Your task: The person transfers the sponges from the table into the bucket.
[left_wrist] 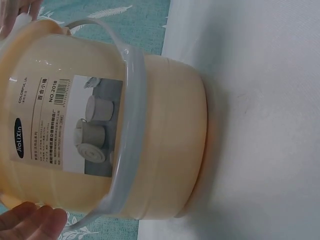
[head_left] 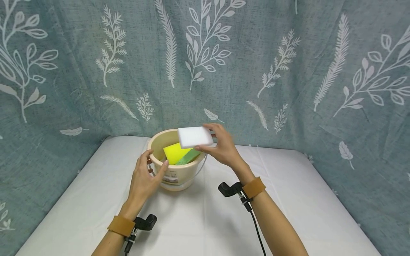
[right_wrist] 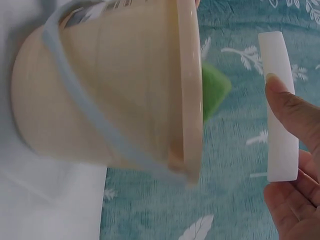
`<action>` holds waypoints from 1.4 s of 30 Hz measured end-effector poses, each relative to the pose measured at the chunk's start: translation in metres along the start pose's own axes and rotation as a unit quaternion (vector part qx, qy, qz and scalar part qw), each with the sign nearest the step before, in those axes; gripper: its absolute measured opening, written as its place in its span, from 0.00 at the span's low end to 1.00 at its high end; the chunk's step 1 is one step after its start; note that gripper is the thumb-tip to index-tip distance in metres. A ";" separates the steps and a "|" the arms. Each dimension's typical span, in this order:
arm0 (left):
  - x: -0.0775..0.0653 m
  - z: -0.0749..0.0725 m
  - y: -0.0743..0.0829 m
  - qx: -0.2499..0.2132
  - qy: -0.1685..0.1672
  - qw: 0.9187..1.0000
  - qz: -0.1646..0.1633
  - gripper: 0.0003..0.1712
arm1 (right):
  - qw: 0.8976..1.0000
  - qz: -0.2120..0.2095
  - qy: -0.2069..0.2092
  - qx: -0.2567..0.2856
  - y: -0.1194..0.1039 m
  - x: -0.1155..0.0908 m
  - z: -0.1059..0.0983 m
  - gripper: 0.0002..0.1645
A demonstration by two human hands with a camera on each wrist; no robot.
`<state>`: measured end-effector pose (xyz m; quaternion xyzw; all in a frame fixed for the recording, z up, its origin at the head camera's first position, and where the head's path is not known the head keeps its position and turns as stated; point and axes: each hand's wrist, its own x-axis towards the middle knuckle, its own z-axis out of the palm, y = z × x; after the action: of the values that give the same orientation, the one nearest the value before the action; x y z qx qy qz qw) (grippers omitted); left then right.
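Note:
A cream plastic bucket (head_left: 180,174) with a pale handle (left_wrist: 131,135) stands upright on the white cloth. My left hand (head_left: 145,177) holds it at the left of its rim, thumb at the front edge and fingers round the side. Above the bucket's right rim, my right hand (head_left: 221,145) pinches a white block sponge (head_left: 194,137) by its right end, thumb on one face and fingers on the other. The right wrist view shows this sponge (right_wrist: 278,115) edge-on, apart from the bucket. A yellow sponge (head_left: 174,153) and a green sponge (head_left: 188,157) lie inside the bucket.
A white cloth (head_left: 288,206) covers the table. Behind it and at both sides hangs a teal curtain (head_left: 237,89) with white leaf prints. Each wrist wears a brown strap (head_left: 254,187) with a small black camera (head_left: 230,189) and cable.

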<state>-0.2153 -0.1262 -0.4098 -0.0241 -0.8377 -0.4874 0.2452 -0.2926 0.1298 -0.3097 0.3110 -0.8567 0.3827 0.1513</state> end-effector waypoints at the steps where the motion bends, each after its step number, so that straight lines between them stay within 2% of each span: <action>1: 0.000 0.000 0.000 -0.001 0.000 1.000 -0.001 0.45 | 1.000 0.000 -0.004 0.002 -0.002 0.002 0.003 0.46; 12: 0.001 0.002 0.000 -0.002 -0.011 1.000 -0.001 0.46 | 0.999 0.006 -0.037 0.006 -0.012 0.017 0.026 0.46; 20: 0.002 0.003 0.000 0.003 -0.011 1.000 0.001 0.46 | 0.997 0.024 -0.066 -0.021 -0.017 0.018 0.036 0.46; 27: 0.002 0.002 0.000 0.004 -0.009 1.000 0.001 0.46 | 0.995 0.028 -0.090 -0.028 -0.019 0.016 0.039 0.49; 42: 0.003 -0.002 0.000 0.001 -0.014 1.000 -0.007 0.45 | 0.996 0.021 -0.090 -0.014 -0.018 0.013 0.037 0.49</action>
<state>-0.2173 -0.1292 -0.4078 -0.0253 -0.8416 -0.4880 0.2303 -0.2921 0.0871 -0.3180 0.3243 -0.8782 0.3445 0.0700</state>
